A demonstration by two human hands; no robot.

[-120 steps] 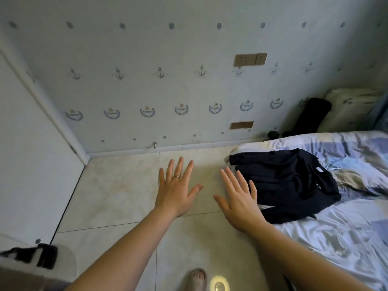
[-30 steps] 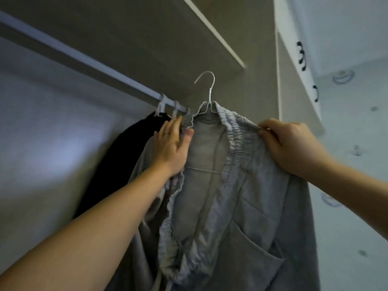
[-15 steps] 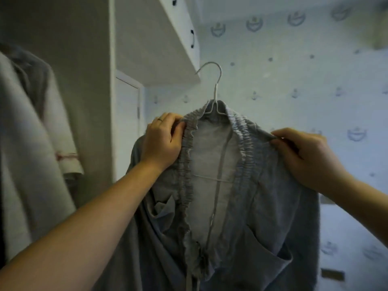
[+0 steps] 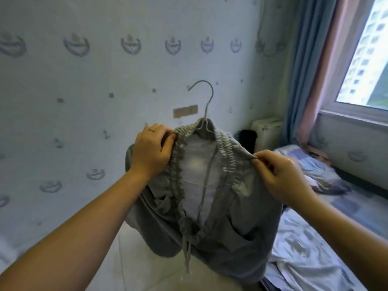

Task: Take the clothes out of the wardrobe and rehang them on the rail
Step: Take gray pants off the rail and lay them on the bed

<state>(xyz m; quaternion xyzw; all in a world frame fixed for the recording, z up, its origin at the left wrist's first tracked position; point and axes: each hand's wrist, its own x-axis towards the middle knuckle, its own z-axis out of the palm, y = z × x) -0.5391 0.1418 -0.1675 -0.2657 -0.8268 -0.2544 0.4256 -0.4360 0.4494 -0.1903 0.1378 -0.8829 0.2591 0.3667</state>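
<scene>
The view has swung from the wardrobe to the bed point(image 4: 304, 238). Left hand point(image 4: 151, 152) and right hand point(image 4: 282, 177) each grip the trousers point(image 4: 237, 232) on the hanger point(image 4: 204, 106). Uneven pulling could slide the waistband off.

Grey drawstring trousers point(image 4: 241, 238) draped on a thin wire hanger point(image 4: 206, 114), waistband gaping toward you, drawstring dangling below the hanger, hook upright

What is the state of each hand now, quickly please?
The left hand is closed, gripping the trousers at the waistband's left side.
The right hand is closed, pinching the waistband's right side.
</scene>
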